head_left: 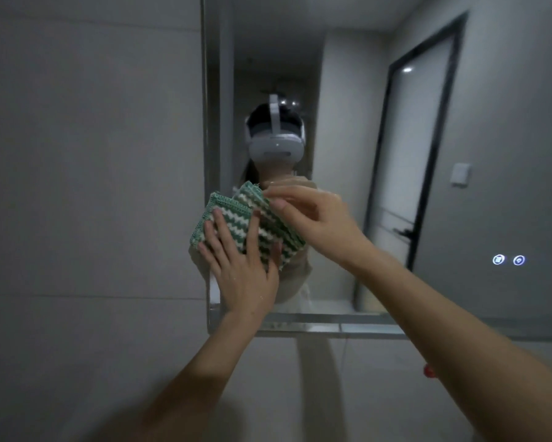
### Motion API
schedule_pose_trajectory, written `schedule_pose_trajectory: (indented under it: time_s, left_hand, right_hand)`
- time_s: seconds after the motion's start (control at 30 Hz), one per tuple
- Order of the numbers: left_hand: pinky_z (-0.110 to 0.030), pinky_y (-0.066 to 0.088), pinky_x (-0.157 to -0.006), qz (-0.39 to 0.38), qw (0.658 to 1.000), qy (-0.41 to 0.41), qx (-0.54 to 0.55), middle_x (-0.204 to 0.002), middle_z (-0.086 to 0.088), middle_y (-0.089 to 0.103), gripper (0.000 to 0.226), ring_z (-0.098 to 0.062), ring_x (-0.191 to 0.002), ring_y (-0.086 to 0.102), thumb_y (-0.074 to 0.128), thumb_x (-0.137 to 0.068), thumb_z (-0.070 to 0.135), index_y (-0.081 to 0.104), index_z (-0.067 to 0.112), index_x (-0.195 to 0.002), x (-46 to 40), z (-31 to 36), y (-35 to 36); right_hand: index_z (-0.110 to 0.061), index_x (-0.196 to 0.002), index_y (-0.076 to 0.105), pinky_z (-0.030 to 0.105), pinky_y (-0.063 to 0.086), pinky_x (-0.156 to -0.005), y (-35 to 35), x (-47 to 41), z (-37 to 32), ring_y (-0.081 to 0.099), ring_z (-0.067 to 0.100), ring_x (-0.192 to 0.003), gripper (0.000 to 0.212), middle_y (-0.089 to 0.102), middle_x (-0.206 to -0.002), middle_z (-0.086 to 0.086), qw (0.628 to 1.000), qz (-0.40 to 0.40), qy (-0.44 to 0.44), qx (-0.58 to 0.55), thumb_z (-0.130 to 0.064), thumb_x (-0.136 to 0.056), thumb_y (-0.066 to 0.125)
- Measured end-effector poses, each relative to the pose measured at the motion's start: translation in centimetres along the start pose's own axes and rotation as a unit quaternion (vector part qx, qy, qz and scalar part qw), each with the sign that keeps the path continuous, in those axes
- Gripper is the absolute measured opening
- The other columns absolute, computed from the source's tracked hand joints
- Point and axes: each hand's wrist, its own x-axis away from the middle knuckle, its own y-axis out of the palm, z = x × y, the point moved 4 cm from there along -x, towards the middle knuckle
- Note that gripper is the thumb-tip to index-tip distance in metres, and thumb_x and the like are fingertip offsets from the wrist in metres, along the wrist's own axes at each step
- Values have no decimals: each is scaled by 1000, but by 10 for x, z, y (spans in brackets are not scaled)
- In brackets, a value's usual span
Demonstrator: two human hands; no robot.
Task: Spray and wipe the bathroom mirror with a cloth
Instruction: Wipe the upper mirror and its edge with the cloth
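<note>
A green and white zigzag cloth (pixel 233 218) lies flat against the lower left part of the wall mirror (pixel 348 106). My left hand (pixel 239 269) presses it to the glass with straight, spread fingers. My right hand (pixel 306 215) reaches in from the right and pinches the cloth's upper edge between thumb and fingertips. The mirror reflects the cloth and a person wearing a white headset. No spray bottle is in view.
Grey tiled wall (pixel 86 186) runs to the left of the mirror and below it. The mirror's lower edge (pixel 332 327) sits just under my left wrist. Two lit touch icons (pixel 508 260) glow at the mirror's lower right. A dark-framed door (pixel 421 138) shows in the reflection.
</note>
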Motion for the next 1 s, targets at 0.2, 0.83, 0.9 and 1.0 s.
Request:
schedule_pose_trajectory:
  time_s: [0.2,0.83,0.9,1.0]
  left_hand:
    - [-65,13,-110,26,999,19,-10,-154,-26,12,60,-42,-141,7,15,-96,61,21,29,-147,-18,4,1]
    - [-55,8,-113,110,981,130,-89,-158,-9,4,62,-36,-143,9,25,-96,59,5,37,-150,23,-33,27]
    - [-54,5,-115,109,982,125,-91,-159,-2,-14,62,-30,-146,-3,23,-95,61,2,38,-149,31,-38,31]
    - [-55,5,-114,115,982,125,-84,-158,-12,7,62,-32,-145,2,26,-96,59,4,37,-149,31,-37,30]
  right_hand:
    - [-19,-127,61,39,43,-103,-52,3,7,52,14,-123,38,57,-134,-1,979,52,-47,192,-34,-96,43]
    - [-19,-145,39,42,9,-119,-12,114,89,19,19,-145,48,28,-155,4,940,87,-7,329,-37,-101,30]
    - [-19,-147,36,45,6,-119,-4,125,99,16,22,-146,49,23,-157,7,916,85,-9,392,-36,-101,31]
    - [-21,-149,30,47,2,-118,7,132,110,12,26,-146,50,18,-158,10,887,89,-8,454,-35,-100,33]
